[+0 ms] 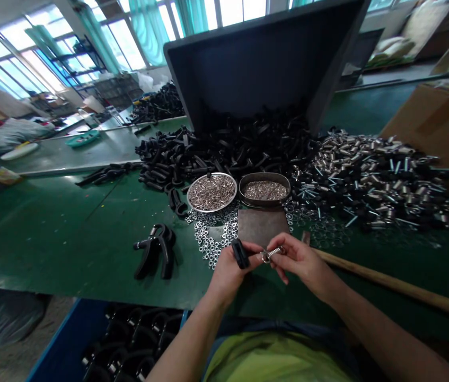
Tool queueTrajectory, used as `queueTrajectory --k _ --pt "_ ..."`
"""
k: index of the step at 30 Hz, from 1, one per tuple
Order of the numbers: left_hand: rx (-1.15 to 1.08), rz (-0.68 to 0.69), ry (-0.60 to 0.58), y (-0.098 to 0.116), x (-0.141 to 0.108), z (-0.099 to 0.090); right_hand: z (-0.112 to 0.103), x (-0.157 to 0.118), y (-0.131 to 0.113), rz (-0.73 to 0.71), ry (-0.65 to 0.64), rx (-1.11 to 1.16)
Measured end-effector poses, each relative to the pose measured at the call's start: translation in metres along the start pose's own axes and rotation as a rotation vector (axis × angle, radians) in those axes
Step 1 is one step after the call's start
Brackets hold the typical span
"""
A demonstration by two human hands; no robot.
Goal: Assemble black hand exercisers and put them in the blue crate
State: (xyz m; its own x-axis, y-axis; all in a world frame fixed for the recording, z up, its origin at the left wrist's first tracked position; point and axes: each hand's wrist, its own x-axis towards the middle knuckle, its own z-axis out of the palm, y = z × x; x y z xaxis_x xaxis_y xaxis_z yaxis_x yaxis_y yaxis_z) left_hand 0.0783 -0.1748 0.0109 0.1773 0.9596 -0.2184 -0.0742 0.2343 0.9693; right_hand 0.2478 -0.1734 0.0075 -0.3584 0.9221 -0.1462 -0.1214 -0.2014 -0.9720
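Two bare hands meet in my head view, just at the near edge of the flat metal plate (262, 225). The left hand (224, 273) is curled nearly closed, with a black piece (240, 253) gripped near its thumb, the piece tilted. The right hand (304, 260) pinches a small shiny metal part (276, 251), ribbed like a spring or a thread; I cannot tell which. Its far end lies at the left fingertips, and whether they grip it too is hard for me to make out.

For good handling, I would want a light, even pinch near the middle of the ribbed part, its axis kept straight, since a squeeze off-centre could make it slip or roll. The black piece wants a steady hold, turned so its near face stays in sight. I would keep both low over the plate: loose rings (210, 246) lie just to the left, and a dropped part could get lost among them. On the right, the wooden handle (391, 284) lies near the forearm, so I'd keep that elbow's movement small.
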Motion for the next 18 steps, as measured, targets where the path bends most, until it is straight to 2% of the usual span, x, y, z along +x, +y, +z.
queueTrajectory --k 4,7,10,12,14,16,18 --pt "-0.041 0.010 0.065 -0.007 0.000 0.000 0.001 0.003 0.003 0.014 0.054 0.050" --pt "0.043 0.062 0.074 -0.008 -0.001 0.000 0.000 0.005 0.002 0.003 0.083 0.041" --pt "0.178 0.153 0.095 -0.011 -0.001 0.002 -0.004 0.008 -0.002 -0.064 0.110 -0.149" --pt "0.168 0.136 0.096 -0.016 0.001 0.006 -0.007 0.009 -0.006 -0.084 0.116 -0.284" --pt "-0.015 -0.017 0.069 -0.023 0.003 0.011 -0.009 0.009 -0.011 -0.086 0.131 -0.350" --pt "-0.309 -0.242 0.016 -0.029 0.005 0.017 -0.009 0.008 -0.017 -0.094 0.149 -0.369" --pt "-0.544 -0.408 -0.042 -0.032 0.007 0.024 -0.007 0.007 -0.022 -0.115 0.160 -0.373"
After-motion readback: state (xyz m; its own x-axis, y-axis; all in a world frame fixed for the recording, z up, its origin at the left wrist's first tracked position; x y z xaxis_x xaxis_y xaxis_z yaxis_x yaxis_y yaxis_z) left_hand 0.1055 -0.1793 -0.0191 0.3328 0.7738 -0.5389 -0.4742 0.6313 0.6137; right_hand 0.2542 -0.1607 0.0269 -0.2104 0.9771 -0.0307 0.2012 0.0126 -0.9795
